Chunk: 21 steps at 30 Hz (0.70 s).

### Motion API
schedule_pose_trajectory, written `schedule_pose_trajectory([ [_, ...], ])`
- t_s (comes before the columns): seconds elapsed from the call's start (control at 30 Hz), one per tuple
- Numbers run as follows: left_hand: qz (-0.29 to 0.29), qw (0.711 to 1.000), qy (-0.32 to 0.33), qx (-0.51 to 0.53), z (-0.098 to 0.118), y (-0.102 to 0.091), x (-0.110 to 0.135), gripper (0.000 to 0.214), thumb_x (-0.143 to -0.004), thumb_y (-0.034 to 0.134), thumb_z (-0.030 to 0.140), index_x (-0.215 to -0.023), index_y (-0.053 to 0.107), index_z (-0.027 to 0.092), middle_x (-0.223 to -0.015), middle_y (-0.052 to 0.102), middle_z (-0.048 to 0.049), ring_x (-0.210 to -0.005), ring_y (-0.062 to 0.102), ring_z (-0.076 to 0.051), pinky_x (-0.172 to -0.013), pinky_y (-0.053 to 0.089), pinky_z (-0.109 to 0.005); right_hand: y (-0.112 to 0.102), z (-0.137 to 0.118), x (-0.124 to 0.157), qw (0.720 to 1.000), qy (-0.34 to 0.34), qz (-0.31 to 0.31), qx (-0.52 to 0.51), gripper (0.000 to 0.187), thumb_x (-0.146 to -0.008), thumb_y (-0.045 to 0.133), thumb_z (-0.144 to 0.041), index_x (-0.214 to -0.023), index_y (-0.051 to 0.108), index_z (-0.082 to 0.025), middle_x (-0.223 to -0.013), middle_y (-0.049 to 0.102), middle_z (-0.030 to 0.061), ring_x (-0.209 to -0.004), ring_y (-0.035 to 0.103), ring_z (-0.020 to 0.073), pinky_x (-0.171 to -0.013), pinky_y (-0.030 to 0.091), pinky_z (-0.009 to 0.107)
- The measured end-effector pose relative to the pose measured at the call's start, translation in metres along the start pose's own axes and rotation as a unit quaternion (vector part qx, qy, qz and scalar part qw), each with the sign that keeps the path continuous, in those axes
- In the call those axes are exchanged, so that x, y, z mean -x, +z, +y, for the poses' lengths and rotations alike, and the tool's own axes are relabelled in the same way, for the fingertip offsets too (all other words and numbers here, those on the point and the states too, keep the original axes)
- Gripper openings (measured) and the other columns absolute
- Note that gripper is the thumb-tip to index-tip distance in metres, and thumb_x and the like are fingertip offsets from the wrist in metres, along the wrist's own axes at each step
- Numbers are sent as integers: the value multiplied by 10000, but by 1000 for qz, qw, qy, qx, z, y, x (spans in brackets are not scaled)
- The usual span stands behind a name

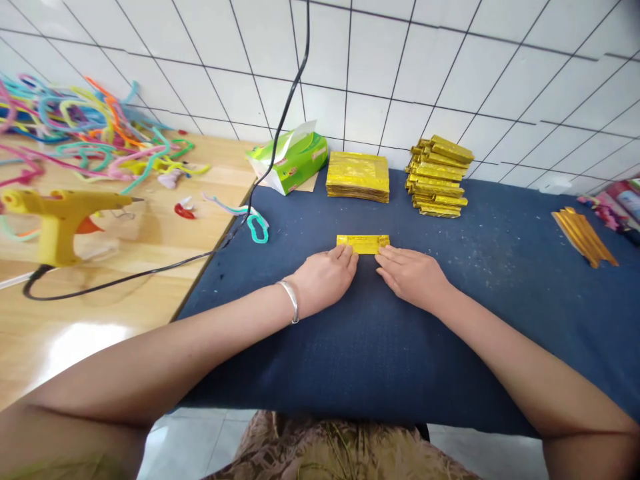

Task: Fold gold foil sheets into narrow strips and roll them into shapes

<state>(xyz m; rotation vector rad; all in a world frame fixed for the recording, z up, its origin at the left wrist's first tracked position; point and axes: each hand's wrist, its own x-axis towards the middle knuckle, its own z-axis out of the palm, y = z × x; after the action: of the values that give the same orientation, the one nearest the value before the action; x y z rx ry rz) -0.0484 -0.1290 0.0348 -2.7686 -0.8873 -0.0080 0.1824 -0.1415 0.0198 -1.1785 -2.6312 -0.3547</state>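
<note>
A narrow folded strip of gold foil paper (363, 243) lies on the dark blue cloth (480, 287) in front of me. My left hand (324, 277) rests palm down, its fingertips pressing the strip's near left edge. My right hand (411, 273) lies flat too, fingertips touching the strip's near right corner. Both hands have their fingers stretched out. A silver bangle (291, 300) sits on my left wrist.
Behind the strip stand a flat stack of gold sheets (358, 175) and a pile of folded gold pieces (439, 176). A green tissue pack (290, 160), a yellow glue gun (60, 217) with black cable (260, 173), coloured pipe cleaners (85, 130) and gold strips (584, 237) lie around.
</note>
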Motion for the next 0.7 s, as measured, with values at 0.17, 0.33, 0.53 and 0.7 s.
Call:
schedule_pose_trajectory([
  [0.17, 63, 996, -9, 57, -16, 8, -5, 308, -947, 401, 276, -1105, 610, 113, -1139, 644, -137, -1109, 569, -241, -973, 413, -412, -3, -10, 1, 999, 20, 30, -1, 255, -910, 480, -265, -1044, 669, -160, -1102, 697, 95, -984, 669, 221, -861, 525, 358],
  [0.33, 82, 986, -63, 131, -36, 25, -17, 339, -952, 396, 348, -1124, 598, 137, -1217, 614, -117, -1173, 532, -226, -967, 406, -379, -9, -36, -4, 994, 2, 14, -110, 289, -913, 478, -297, -1106, 653, -170, -1118, 694, 67, -1033, 648, 197, -925, 501, 354],
  [0.53, 55, 971, -44, 229, -45, 39, -27, 346, -946, 407, 351, -1216, 530, 171, -1393, 487, -87, -1308, 426, -185, -1086, 289, -401, -8, -45, -8, 959, -116, 5, -258, 262, -913, 474, -274, -1077, 667, -207, -1181, 667, 25, -1139, 593, 156, -1011, 467, 333],
  [0.7, 44, 969, -3, 243, -46, 37, -26, 348, -954, 388, 283, -1274, 520, 253, -1435, 442, -56, -1357, 350, -199, -1089, 214, -450, 3, -2, -9, 965, 28, 85, -248, 355, -895, 442, -171, -1201, 608, -238, -1183, 663, 22, -1146, 586, 162, -1021, 467, 364],
])
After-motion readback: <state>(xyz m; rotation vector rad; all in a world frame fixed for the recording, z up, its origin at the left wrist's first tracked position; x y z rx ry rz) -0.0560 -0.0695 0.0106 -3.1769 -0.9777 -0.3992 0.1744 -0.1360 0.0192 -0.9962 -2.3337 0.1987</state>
